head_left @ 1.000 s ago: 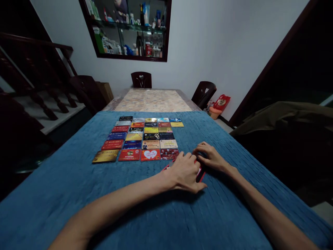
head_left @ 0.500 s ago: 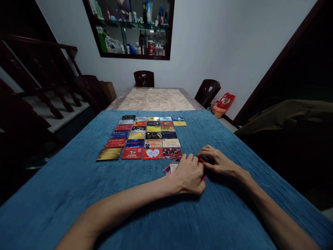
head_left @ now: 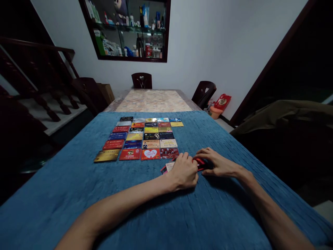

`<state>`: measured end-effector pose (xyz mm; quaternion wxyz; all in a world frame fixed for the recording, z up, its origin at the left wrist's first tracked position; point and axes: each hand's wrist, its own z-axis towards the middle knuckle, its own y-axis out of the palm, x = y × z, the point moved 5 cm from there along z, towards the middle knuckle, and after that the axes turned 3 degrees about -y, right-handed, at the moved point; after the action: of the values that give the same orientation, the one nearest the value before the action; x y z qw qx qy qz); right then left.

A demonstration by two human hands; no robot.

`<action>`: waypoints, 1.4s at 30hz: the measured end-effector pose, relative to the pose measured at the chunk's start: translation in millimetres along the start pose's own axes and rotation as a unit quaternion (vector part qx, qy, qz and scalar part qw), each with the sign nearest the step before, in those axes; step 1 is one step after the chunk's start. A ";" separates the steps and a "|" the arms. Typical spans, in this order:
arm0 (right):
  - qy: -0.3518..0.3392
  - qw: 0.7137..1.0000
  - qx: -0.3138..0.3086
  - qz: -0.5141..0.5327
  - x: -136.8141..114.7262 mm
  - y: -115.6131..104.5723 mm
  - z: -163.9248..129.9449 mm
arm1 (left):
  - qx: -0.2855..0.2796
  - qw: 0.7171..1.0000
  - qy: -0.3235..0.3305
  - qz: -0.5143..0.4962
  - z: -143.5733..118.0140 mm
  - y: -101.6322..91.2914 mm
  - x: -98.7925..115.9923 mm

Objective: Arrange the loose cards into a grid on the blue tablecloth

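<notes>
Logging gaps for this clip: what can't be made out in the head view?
- Loose red and pale cards: mostly hidden under the left hand and right hand; count unclear.
- Print on the grid of coloured plastic cards: too small.
- Bottles on the dark-framed wall shelf: dim, top cut off.
- Both elbows: cut off by the bottom edge.

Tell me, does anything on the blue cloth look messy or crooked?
Yes. The grid of colourful plastic cards lies in straight rows, but a small loose bunch of red and pale cards sits crooked under the left hand and right hand, apart from the rows. The fuzzy blue tablecloth itself looks fine.
</notes>
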<state>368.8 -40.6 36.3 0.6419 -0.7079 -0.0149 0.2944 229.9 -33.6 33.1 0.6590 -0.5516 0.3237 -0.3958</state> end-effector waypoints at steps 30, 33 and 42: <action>0.015 0.981 0.189 0.035 30.4 -8.0 3.3 | -0.009 0.988 -0.005 -0.157 15.1 -17.8 -52.0; 0.020 0.981 0.192 0.030 30.8 -7.3 3.6 | -0.005 0.985 -0.006 -0.174 15.4 -15.8 -53.9; 0.022 0.979 0.203 0.027 29.1 -7.5 3.4 | 0.012 0.983 -0.011 -0.184 14.8 -13.5 -57.3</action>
<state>394.0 -24.6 31.5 0.7639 -0.5695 0.0786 0.2933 213.1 22.7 48.5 0.5851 -0.5983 0.2048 -0.5077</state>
